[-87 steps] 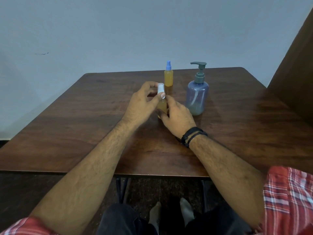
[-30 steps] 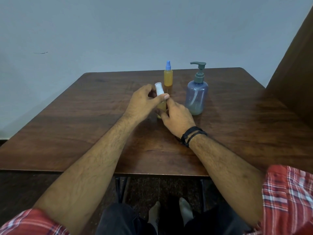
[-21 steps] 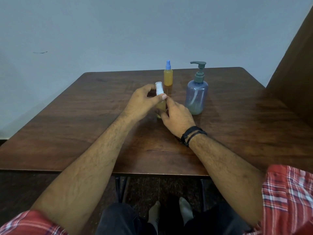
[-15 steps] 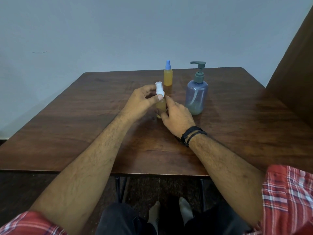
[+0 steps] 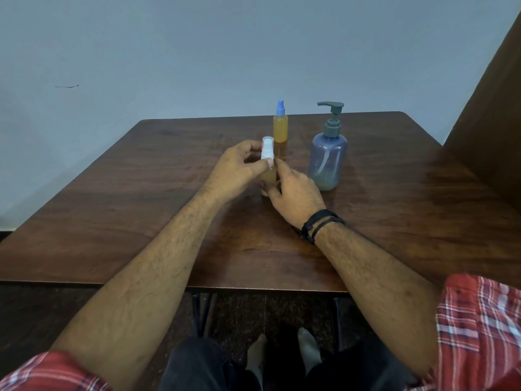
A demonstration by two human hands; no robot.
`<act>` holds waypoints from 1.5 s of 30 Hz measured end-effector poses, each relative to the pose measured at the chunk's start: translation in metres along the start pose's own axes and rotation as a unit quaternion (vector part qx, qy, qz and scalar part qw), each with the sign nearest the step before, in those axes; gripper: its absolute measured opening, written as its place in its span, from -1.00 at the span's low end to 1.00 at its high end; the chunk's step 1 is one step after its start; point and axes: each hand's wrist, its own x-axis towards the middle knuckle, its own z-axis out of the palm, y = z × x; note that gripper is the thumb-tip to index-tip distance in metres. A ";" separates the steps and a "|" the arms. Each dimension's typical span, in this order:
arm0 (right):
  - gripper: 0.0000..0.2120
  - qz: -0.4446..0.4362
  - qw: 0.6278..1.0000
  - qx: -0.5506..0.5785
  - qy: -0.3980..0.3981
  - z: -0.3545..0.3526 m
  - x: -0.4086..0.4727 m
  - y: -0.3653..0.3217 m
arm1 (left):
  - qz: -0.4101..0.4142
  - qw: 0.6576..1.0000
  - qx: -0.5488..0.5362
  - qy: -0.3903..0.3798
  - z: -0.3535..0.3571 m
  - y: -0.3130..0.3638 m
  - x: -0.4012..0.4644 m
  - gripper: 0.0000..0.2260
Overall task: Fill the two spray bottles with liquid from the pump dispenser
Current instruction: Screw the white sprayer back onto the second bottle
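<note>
Pinching the white spray cap (image 5: pixel 267 149), the left hand (image 5: pixel 234 172) works atop the near amber spray bottle (image 5: pixel 269 177), whose body the right hand (image 5: pixel 296 193) grips. Farther back stands a blue-capped spray bottle (image 5: pixel 280 124); the pump dispenser (image 5: pixel 327 156) stands right.

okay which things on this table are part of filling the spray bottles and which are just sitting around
Part of the job:
- small amber spray bottle with white cap, held by left hand and right hand
- amber spray bottle with blue cap
- translucent blue pump dispenser

Just there:
- dark wooden table
- black wrist cords
</note>
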 end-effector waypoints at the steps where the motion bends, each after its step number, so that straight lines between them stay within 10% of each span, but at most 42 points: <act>1: -0.49 0.000 1.000 0.000 0.000 0.000 0.000 0.000 | 0.000 1.000 0.003 0.000 0.000 0.001 0.000 -0.80; 45: -0.50 0.008 1.000 0.007 -0.008 -0.003 -0.002 -0.003 | 0.022 0.992 0.123 0.010 0.000 0.009 0.002 -0.76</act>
